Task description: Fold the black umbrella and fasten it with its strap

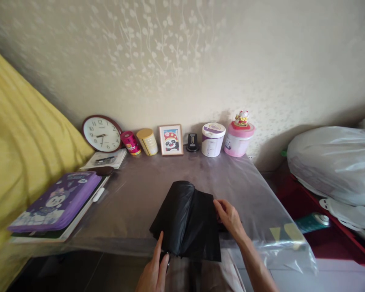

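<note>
A black folded umbrella, its fabric loose and glossy, lies on the near part of the table, which has a clear plastic cover. My left hand holds its near end at the table's front edge, fingers closed around the tip or handle. My right hand rests on the umbrella's right edge, fingers pinching the black fabric.
Along the wall stand a round clock, a red can, a yellow can, a framed panda picture, a white tub and a pink tub. A purple case lies on books at left. Plastic bags sit right.
</note>
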Demonstrator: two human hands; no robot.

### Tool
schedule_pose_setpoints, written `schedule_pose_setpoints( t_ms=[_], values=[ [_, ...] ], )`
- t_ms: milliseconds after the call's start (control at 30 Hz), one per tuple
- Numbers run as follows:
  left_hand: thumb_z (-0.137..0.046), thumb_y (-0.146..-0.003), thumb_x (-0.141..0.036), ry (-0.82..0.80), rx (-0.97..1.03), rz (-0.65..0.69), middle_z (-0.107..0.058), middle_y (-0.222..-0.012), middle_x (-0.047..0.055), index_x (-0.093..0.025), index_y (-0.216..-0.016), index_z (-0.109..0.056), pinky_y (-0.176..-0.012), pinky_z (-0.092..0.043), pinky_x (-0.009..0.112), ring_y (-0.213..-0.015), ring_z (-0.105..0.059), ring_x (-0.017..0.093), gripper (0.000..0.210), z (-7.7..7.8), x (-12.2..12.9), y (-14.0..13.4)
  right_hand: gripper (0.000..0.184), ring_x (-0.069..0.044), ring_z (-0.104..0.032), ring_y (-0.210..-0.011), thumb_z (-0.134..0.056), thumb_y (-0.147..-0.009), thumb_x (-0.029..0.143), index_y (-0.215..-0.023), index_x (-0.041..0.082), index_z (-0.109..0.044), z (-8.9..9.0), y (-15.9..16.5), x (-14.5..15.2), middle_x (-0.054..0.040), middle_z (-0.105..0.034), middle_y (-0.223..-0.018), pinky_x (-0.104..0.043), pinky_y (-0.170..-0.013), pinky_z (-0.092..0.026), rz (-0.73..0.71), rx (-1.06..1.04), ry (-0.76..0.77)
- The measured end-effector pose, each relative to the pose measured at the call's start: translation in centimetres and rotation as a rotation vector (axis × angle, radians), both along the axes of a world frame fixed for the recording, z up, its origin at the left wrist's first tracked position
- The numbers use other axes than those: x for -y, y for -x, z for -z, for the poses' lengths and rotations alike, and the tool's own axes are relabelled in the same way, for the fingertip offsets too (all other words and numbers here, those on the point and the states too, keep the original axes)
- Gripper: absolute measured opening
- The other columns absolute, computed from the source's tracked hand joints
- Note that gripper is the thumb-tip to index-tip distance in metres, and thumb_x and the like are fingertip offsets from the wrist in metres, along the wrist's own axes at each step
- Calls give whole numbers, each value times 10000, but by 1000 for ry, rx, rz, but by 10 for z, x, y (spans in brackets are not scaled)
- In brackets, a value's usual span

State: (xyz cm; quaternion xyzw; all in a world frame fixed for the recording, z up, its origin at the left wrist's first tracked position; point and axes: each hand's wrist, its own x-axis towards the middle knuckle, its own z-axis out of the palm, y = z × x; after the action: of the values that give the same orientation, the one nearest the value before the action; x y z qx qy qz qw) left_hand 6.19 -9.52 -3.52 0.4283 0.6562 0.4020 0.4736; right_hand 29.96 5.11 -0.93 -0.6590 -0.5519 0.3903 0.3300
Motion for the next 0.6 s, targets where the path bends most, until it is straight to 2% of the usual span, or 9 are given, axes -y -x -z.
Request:
schedule_pose_setpoints(
  t_ms=[67, 233, 367, 433, 500, 600],
  values=[
    [-472, -784, -543, 2, -17, 30, -636, -1078, 120, -194, -1402, -274, -707, -466, 283, -802, -646, 223, 738, 0, 0, 1, 440, -160, -546, -520, -410, -795, 553, -881, 159, -587, 3, 5, 1, -22, -550, -596, -252, -496, -427, 11, 24, -44],
    [-401, -828, -552, 3, -38, 4, -676, -762, 86, -170, -1419, -227, -631, -468, 266, -663, -643, 204, 725, 3, 2, -5, 481, -222, -597, -723, -442, -776, 557, -970, 139, -580, 13, 14, 0, -78, -626, -750, -308, -684, -429, 34, 171, -154],
    [-423, -828, -529, -38, -16, -17, -680, -750, 81, -179, -1410, -259, -655, -478, 262, -686, -651, 206, 700, 7, 2, -8, 463, -232, -600, -736, -475, -744, 533, -929, 131, -609, 17, 16, 4, -94, -635, -759, -307, -672, -427, 56, 186, -173],
    [-421, -834, -514, -51, -20, -6, -688, -807, 89, -177, -1412, -254, -715, -482, 276, -786, -658, 221, 690, 10, 1, -5, 461, -216, -594, -695, -490, -732, 545, -886, 132, -628, 14, 17, 6, -79, -629, -710, -282, -618, -432, 38, 112, -190],
    [-397, -851, -489, -66, -54, 48, -674, -972, 106, -172, -1422, -220, -821, -462, 297, -965, -623, 233, 677, 13, -1, -1, 487, -202, -589, -671, -514, -722, 563, -900, 127, -638, 8, 20, 6, -65, -627, -685, -259, -571, -433, 25, -6, -206],
    [-305, -893, -424, -105, -156, 178, -483, -1311, 122, -152, -1437, -133, -991, -353, 320, -1220, -449, 213, 633, 19, -3, 5, 525, -186, -586, -651, -559, -704, 561, -965, 112, -638, -4, 29, 6, -54, -632, -692, -242, -539, -434, 7, -176, -219]
  ],
)
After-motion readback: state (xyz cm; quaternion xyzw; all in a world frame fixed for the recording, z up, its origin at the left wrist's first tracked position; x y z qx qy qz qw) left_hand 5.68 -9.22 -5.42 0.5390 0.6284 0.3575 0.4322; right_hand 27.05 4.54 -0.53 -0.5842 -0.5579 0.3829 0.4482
